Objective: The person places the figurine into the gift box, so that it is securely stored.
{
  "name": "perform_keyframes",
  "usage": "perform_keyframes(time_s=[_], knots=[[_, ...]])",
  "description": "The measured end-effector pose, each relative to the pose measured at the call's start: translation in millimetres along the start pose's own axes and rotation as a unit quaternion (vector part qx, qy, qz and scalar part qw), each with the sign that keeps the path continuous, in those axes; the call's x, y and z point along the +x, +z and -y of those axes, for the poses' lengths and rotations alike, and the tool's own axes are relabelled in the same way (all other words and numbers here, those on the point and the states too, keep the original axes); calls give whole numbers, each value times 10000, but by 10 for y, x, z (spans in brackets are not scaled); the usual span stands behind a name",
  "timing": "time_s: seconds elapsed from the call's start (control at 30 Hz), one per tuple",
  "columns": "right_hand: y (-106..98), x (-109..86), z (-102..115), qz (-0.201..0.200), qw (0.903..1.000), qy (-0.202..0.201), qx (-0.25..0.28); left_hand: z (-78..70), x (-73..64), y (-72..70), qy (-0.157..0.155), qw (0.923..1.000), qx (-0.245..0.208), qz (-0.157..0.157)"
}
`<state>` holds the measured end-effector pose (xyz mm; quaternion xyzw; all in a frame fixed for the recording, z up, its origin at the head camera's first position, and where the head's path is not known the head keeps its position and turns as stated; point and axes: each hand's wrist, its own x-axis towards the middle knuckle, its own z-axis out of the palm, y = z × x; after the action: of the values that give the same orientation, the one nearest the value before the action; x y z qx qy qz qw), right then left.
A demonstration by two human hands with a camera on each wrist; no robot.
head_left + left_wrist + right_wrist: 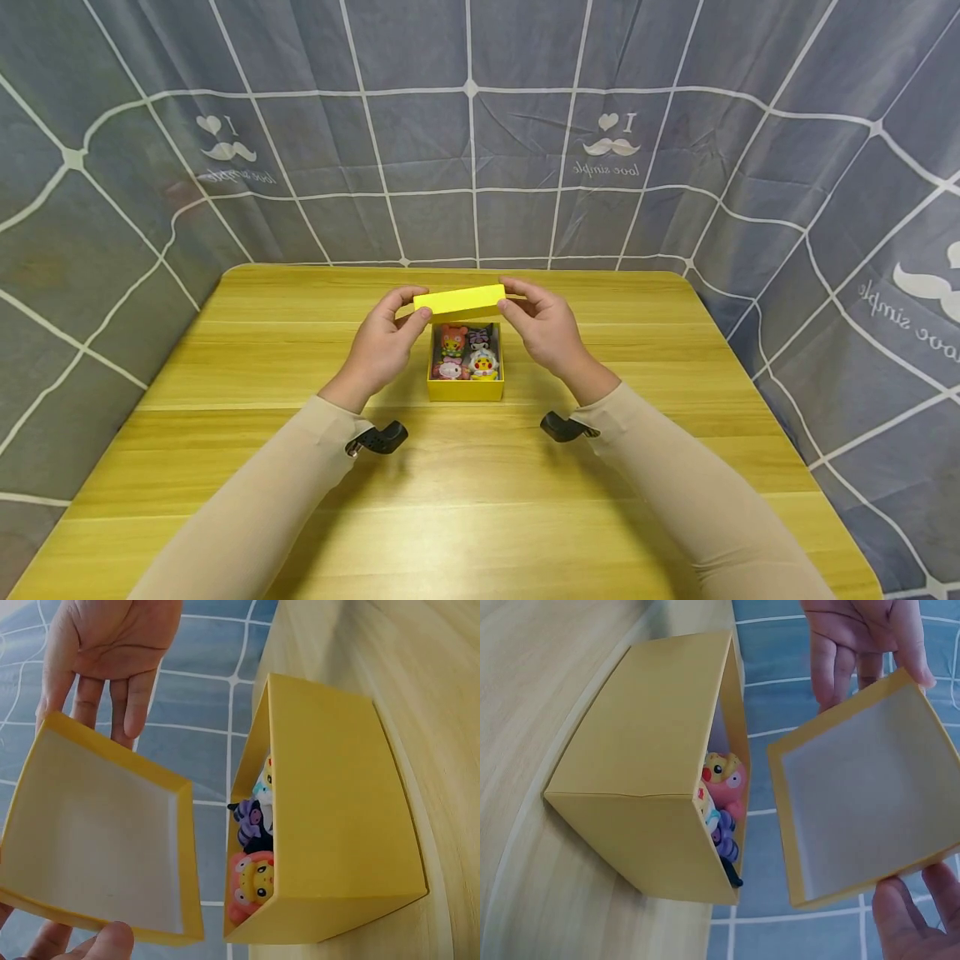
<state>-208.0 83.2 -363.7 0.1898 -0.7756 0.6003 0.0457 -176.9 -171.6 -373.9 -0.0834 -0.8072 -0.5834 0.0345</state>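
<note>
A yellow box lid (pixel 460 301) is held in the air, slightly tilted, above and behind an open yellow box (pixel 466 391). My left hand (pixel 380 344) pinches the lid's left side between thumb and fingers, while my right hand (pixel 547 327) grips its right side. The pale inside of the lid (pixel 97 825) faces down toward the box. Inside the box sit small toy figures: a pink-hooded yellow one (pixel 453 340), a purple-and-black one (pixel 479 338), a white-hooded yellow one (pixel 483 363) and a pink-and-white one (pixel 452 369). Lid and box are apart.
The box stands on a wood-grain table (pixel 450 500). Grey-blue curtains (pixel 420 142) with white grid lines surround the table at the back and both sides. A small black camera mount sits at each wrist, on the left (pixel 384 437) and the right (pixel 561 427).
</note>
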Motion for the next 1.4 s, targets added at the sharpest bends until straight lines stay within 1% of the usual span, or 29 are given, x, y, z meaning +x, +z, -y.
perform_keyframes(time_s=[0.27,0.43,0.53,0.67,0.8,0.97,1.17,1.27,1.4], knots=[[11,-8,-5,82,10000,40,-16,17,-6,25,25,9998,101,-162],[15,-17,-4,69,9996,97,-244,7,-6,37,104,9997,83,-221],[27,-24,-6,57,9994,134,-324,-7,-11,44,137,9995,27,-272],[50,-29,-24,47,9995,175,-247,-10,-7,65,170,9992,-166,-323],[68,-34,-29,-2,9996,255,-103,-2,1,80,115,9990,-308,-310],[76,-32,-29,-141,9993,342,-5,1,6,77,-27,9992,-309,-246],[76,-42,-28,-173,9993,318,69,-12,7,58,-205,9986,-446,-204],[77,-47,-26,-203,9992,317,119,-20,4,52,-225,9982,-513,-194],[74,-54,-15,-214,9992,342,16,-20,2,47,-226,9979,-571,-195]])
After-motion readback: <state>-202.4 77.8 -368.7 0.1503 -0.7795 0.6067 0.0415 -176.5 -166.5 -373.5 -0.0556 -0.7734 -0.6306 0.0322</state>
